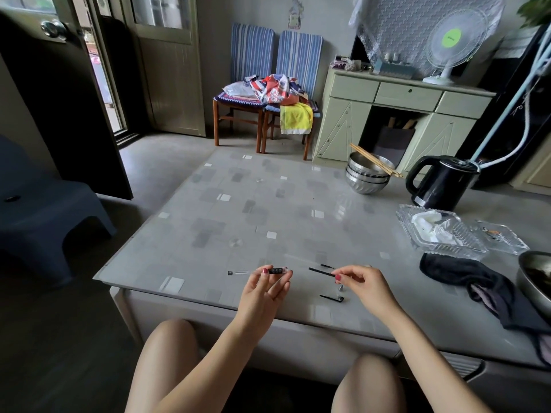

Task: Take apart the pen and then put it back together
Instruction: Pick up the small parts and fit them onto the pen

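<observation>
The pen is in pieces near the front edge of the low table. My left hand holds the clear barrel level, fingers around its black ribbed grip, the black end pointing left. My right hand pinches one end of the thin black refill, which points left toward the barrel, a gap between them. A small metal tip cone stands on the table under my right thumb. A black clip piece lies in front of it. Another short black piece lies behind the refill.
A black cloth lies right of my right hand, with glass dishes behind it. A metal bowl sits at the right edge. Stacked steel bowls with chopsticks and a black kettle stand at the back right.
</observation>
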